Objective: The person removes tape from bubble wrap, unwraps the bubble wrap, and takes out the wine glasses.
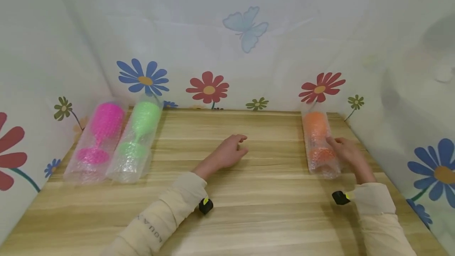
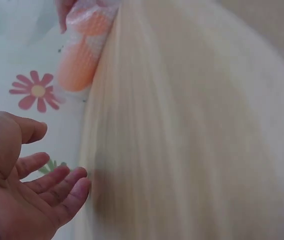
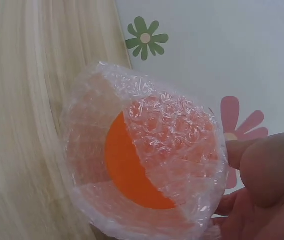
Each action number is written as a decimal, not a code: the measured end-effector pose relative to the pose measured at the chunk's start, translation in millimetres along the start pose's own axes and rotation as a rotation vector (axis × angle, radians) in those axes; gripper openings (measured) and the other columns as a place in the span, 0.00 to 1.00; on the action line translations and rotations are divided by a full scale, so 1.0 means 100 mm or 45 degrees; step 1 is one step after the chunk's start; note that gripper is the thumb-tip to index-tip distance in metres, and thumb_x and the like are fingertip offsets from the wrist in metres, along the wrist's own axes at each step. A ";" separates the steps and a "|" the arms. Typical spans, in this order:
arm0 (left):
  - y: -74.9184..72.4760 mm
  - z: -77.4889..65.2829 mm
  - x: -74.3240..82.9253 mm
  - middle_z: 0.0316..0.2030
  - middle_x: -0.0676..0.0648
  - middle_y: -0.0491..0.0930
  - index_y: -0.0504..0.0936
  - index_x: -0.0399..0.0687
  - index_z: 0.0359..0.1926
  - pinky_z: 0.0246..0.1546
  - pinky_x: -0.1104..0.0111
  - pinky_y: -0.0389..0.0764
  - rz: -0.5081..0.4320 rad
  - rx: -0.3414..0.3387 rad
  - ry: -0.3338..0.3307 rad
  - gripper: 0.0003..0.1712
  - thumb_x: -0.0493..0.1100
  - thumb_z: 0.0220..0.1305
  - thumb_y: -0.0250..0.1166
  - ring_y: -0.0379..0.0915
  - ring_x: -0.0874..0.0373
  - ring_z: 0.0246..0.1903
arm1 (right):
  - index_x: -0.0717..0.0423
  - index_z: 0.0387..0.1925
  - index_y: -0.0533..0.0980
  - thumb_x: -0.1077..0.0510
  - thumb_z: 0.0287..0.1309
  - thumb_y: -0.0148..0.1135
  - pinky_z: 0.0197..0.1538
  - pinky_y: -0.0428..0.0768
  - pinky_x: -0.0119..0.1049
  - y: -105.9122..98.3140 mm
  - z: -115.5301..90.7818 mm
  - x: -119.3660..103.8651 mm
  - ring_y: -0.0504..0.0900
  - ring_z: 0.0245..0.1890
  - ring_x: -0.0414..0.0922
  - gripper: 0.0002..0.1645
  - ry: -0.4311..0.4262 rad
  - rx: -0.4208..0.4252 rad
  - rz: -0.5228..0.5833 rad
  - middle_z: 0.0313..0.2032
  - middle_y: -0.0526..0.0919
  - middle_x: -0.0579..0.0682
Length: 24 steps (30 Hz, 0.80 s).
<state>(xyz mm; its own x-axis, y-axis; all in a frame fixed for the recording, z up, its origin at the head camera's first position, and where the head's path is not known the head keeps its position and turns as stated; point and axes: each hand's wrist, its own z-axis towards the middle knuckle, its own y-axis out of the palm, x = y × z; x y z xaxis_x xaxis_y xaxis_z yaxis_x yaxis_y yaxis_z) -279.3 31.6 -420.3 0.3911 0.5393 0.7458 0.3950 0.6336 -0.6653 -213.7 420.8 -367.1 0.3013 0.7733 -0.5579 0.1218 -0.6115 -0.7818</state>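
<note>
At the right of the table, a bubble-wrapped orange goblet [image 1: 315, 125] points its cup end toward the back wall. My right hand [image 1: 346, 151] holds it by its right side, thumb against the wrap. Seen from the right wrist, the round orange base [image 3: 132, 165] shows inside the open end of the bubble wrap [image 3: 177, 130], with the fingers partly hidden behind it. My left hand [image 1: 231, 151] hovers over the middle of the table, holding nothing, its fingers loosely bent and spread in the left wrist view.
Two more bubble-wrapped goblets, one pink [image 1: 106, 119] and one green [image 1: 145, 115], lie side by side at the left. A wood-grain table [image 1: 263, 216] runs back to a white wall sheet [image 1: 170, 31] printed with flowers; similar sheets rise on both sides.
</note>
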 end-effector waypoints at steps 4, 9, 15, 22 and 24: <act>0.10 -0.02 0.04 0.64 0.35 0.74 0.70 0.36 0.71 0.60 0.53 0.77 -0.102 0.020 -0.012 0.27 0.42 0.77 0.60 0.76 0.45 0.60 | 0.80 0.74 0.48 0.29 0.76 0.33 0.67 0.65 0.67 0.05 0.03 0.03 0.61 0.68 0.72 0.57 0.019 -0.069 0.145 0.72 0.53 0.80; 0.17 0.02 0.11 0.61 0.38 0.76 0.72 0.38 0.69 0.58 0.54 0.78 -0.130 0.053 -0.025 0.25 0.42 0.76 0.59 0.77 0.46 0.59 | 0.81 0.74 0.48 0.30 0.77 0.36 0.59 0.76 0.57 0.11 0.01 0.03 0.70 0.61 0.65 0.56 0.005 -0.080 0.253 0.69 0.60 0.78; 0.20 0.02 0.19 0.56 0.39 0.80 0.75 0.38 0.66 0.54 0.57 0.80 -0.214 0.062 -0.057 0.23 0.42 0.76 0.59 0.79 0.47 0.56 | 0.81 0.74 0.49 0.35 0.78 0.41 0.54 0.79 0.49 0.25 -0.04 -0.12 0.74 0.58 0.60 0.52 -0.051 -0.103 0.291 0.69 0.62 0.77; 0.28 0.00 0.27 0.52 0.41 0.81 0.76 0.35 0.65 0.46 0.62 0.82 -0.302 0.020 -0.051 0.22 0.41 0.75 0.59 0.81 0.49 0.51 | 0.74 0.73 0.59 0.33 0.75 0.48 0.51 0.80 0.50 0.47 -0.13 -0.35 0.75 0.55 0.60 0.50 -0.085 -0.068 0.223 0.64 0.70 0.72; 0.31 -0.01 0.28 0.52 0.42 0.81 0.75 0.35 0.65 0.44 0.63 0.81 -0.301 -0.003 -0.058 0.22 0.41 0.75 0.59 0.80 0.50 0.51 | 0.73 0.71 0.62 0.32 0.74 0.50 0.48 0.80 0.47 0.54 -0.15 -0.39 0.77 0.52 0.58 0.49 -0.091 -0.059 0.223 0.62 0.72 0.70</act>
<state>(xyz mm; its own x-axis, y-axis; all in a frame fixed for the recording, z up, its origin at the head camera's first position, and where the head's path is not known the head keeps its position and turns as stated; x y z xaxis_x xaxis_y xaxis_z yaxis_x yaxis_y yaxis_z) -255.0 65.9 -420.0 0.2501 0.4006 0.8815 0.4731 0.7437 -0.4722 -204.5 354.7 -383.5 0.2543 0.6631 -0.7041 0.1174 -0.7438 -0.6580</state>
